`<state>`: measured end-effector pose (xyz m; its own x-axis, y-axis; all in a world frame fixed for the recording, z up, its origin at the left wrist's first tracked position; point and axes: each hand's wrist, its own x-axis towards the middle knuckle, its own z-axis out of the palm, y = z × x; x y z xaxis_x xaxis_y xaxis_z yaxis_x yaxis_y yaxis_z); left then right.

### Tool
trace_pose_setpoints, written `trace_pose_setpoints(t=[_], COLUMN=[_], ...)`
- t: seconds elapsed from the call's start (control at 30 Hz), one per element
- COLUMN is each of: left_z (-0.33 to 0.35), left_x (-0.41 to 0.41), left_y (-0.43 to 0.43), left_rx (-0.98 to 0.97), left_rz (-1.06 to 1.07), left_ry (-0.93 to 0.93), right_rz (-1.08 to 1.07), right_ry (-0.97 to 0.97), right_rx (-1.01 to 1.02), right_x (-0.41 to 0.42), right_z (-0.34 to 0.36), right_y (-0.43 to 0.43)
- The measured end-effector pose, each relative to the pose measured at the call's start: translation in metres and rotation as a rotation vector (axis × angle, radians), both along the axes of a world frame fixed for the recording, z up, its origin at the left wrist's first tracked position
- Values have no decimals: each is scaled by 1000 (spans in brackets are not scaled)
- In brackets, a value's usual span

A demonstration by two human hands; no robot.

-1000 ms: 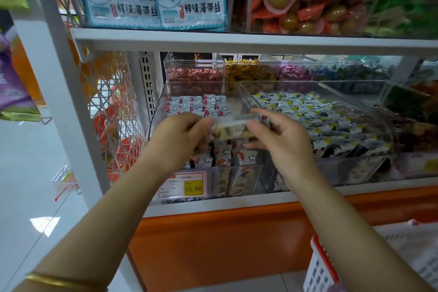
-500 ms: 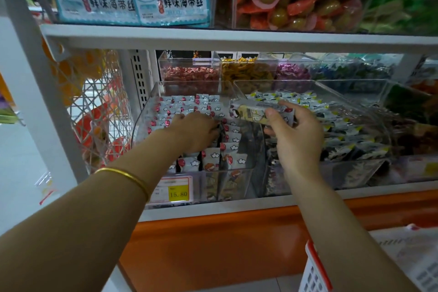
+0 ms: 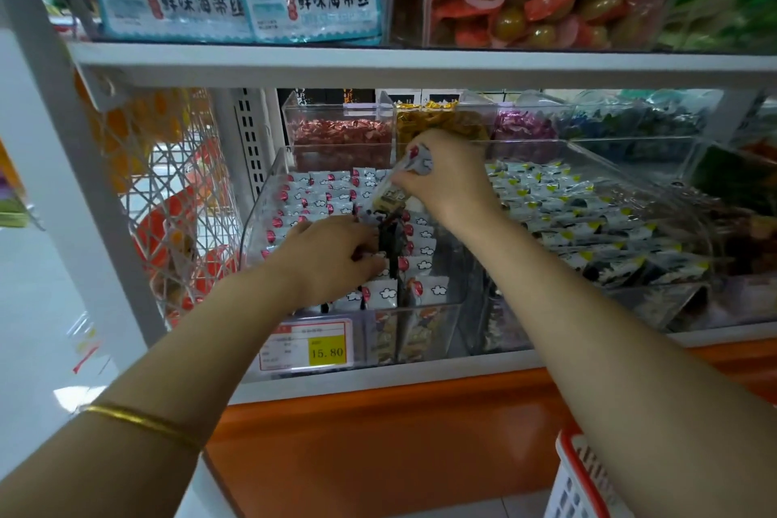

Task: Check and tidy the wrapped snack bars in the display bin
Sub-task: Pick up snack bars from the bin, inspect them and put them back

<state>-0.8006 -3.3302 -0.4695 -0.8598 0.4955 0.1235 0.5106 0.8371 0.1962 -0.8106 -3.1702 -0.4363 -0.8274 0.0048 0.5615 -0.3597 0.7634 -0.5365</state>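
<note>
At the centre of the frame, the right hand (image 3: pixel 447 177) pinches one wrapped snack bar (image 3: pixel 397 185), tilted, above the clear bin (image 3: pixel 437 307). Lower left of it, the left hand (image 3: pixel 332 261) rests curled on the stacked bars (image 3: pixel 323 198); whether it grips any, I cannot tell.

Snack bars (image 3: pixel 380 292) in your clear display bin (image 3: pixel 256 219): white wrappers, red dots, small white clouds. Price tag (image 3: pixel 307 345): red border, yellow patch. Neighbouring bin's packets (image 3: pixel 588 223): pale, yellow and dark marks. Bracelet (image 3: pixel 143 423) gold. Shelf base (image 3: pixel 378 454) orange.
</note>
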Motion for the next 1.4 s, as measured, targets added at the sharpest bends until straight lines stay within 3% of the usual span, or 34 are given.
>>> trace_pose_setpoints(t=[0.23, 0.4, 0.5, 0.67, 0.9, 1.03, 1.23, 1.3, 1.4], left_z=[-3, -4, -3, 6, 9, 8, 9, 10, 11], left_x=[9, 13, 16, 19, 20, 20, 22, 23, 25], left_y=[-1, -3, -4, -11, -25, -26, -27, -27, -27], left_rx=[47, 62, 102, 237, 222, 206, 196, 196, 214], left_rz=[-3, -11, -26, -41, 1, -5, -16, -13, 8], left_ry=[27, 28, 22, -21, -13, 6, 16, 11, 10], right_rz=[25, 65, 78, 205, 111, 21, -108, -83, 18], right_ry=[-79, -122, -242, -415, -290, -202, -242, -262, -313], right_rx=[155, 411, 532, 510, 342, 528, 740, 701, 465], right_x=[-16, -28, -36, -37, -51, -64, -73, -73, -70], right_z=[10, -4, -5, -7, -2, -7, -15, -15, -8], right_y=[-4, -21, -29, -31, -24, -28, -40, -40, -38])
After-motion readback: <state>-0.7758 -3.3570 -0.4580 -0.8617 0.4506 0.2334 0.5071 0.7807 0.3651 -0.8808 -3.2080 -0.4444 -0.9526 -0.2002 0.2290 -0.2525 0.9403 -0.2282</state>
